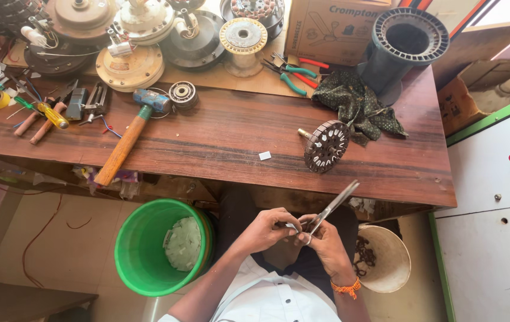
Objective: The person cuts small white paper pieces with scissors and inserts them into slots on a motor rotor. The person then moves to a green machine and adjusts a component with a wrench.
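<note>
From up here I see, far left on the wooden desk (225,134), a yellow-handled screwdriver (51,114) among small tools, then a hammer (129,134) lying slantwise with its blue head away from me. Below the desk's near edge a green bucket (160,245) stands on the floor with pale scraps inside. Over my lap, my left hand (265,229) is curled nearly shut, thumb and fingertips pinching a small pale piece (291,226) that is too tiny to name. Just right of it, touching at the fingers, my right hand (328,243) is wrapped closed on the handles of a pair of scissors (330,208), the blades rising up and to the right toward the desk edge, their lower part meeting the pale piece. On the desk above, a slotted dark stator core (326,146) lies beside a crumpled green cloth (356,104). Right of my knee sits a cream bowl-shaped tub (393,262) holding dark bits.
</note>
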